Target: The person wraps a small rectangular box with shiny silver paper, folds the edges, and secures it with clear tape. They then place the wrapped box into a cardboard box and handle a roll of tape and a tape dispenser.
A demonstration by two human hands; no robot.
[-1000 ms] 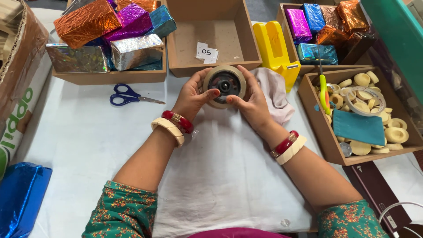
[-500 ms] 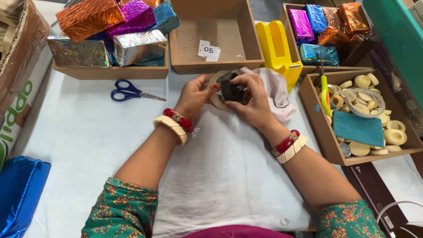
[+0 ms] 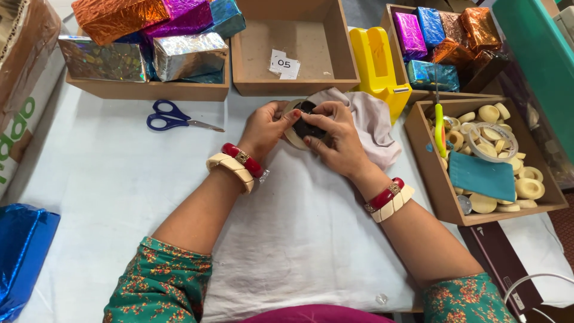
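Both hands meet over a beige roll of tape [image 3: 292, 135] with a dark black core piece [image 3: 307, 125], held above a white cloth [image 3: 299, 227]. My left hand [image 3: 266, 127] grips the roll's left side, thumb on its rim. My right hand [image 3: 336, 134] covers the right side, fingertips pressing on the dark centre. Most of the roll is hidden under the fingers. A crumpled pale cloth [image 3: 373, 122] lies just behind my right hand.
Blue-handled scissors [image 3: 173, 118] lie to the left. An open wooden box [image 3: 293, 48] with paper slips sits behind the hands, a yellow tape dispenser [image 3: 376, 66] beside it. Boxes of foil-wrapped parcels [image 3: 149, 42] stand at the back. A tray [image 3: 439, 191] at the right holds several tape rolls.
The roll faced me held open between both hands; now it is tilted down and my right fingers have closed over its dark centre. The hands sit slightly lower.
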